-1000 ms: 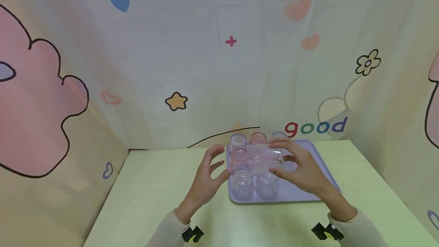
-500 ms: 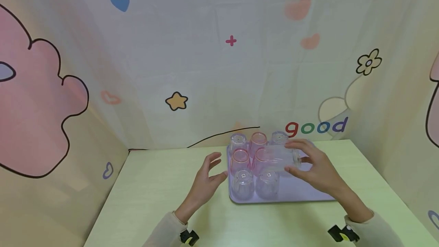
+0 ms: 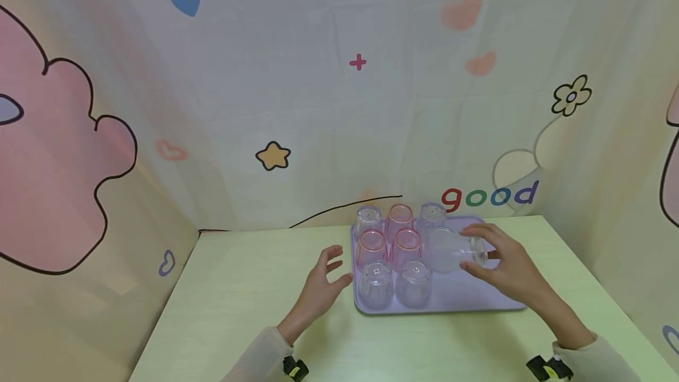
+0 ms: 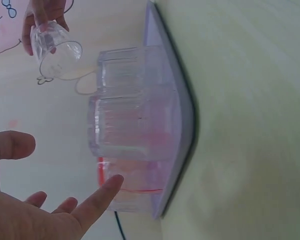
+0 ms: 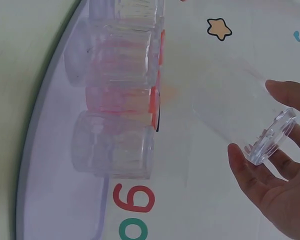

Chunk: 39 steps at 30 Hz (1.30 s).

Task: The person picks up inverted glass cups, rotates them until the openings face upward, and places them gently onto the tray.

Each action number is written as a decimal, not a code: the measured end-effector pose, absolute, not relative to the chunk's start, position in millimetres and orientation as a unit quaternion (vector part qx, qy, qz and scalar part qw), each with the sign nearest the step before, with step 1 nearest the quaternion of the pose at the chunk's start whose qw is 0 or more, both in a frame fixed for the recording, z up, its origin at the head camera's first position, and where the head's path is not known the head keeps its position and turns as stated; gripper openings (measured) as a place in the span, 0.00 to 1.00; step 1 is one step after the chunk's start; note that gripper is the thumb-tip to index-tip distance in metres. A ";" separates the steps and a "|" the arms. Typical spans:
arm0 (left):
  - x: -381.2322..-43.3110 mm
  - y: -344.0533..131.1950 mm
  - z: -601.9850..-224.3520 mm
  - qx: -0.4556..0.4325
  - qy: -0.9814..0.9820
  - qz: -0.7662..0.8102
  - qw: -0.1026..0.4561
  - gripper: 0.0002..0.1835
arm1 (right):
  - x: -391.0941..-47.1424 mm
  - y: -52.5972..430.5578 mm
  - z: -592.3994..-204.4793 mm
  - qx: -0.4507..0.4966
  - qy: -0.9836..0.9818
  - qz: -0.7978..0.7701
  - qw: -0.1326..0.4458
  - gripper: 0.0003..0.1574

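My right hand (image 3: 501, 258) grips a clear glass (image 3: 442, 250) near its thick base, above the right half of a lilac tray (image 3: 477, 296). This glass lies tilted in the air with its mouth toward the left. In the right wrist view, the thumb and fingers hold it around the base (image 5: 272, 137). My left hand (image 3: 320, 290) is off the tray's left edge, fingers apart and touching nothing. Pink glasses (image 3: 371, 249) and clear glasses (image 3: 376, 287) stand in rows on the tray, seemingly mouth down. The left wrist view shows the held glass (image 4: 57, 57) above them.
The tray sits on a pale green table (image 3: 254, 293), near its back edge. A printed curtain (image 3: 318, 105) hangs behind and at both sides. Two clear glasses (image 3: 432, 215) stand in the back row beside a pink one. Bare tray surface shows at the right front.
My right hand has carried the clear glass to the right and slightly down, away from the left hand. The left hand has let go of its mouth end and moved a little lower.
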<state>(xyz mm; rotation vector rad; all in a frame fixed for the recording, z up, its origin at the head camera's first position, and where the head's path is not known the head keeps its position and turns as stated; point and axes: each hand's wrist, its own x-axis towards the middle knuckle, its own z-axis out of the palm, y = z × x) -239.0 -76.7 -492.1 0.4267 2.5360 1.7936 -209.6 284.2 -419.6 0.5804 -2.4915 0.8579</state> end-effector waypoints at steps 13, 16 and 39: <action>-243.8 -71.2 -525.8 0.092 0.779 0.616 0.071 0.30 | -210.7 298.6 -433.5 0.188 -0.921 0.289 0.181 0.32; -245.5 -69.7 -531.3 0.072 0.779 0.618 0.080 0.30 | -213.5 300.4 -437.0 0.191 -0.923 0.279 0.183 0.32; -264.6 -52.3 -552.1 0.016 0.763 0.637 0.109 0.34 | -228.8 295.3 -469.6 0.194 -0.941 0.240 0.139 0.31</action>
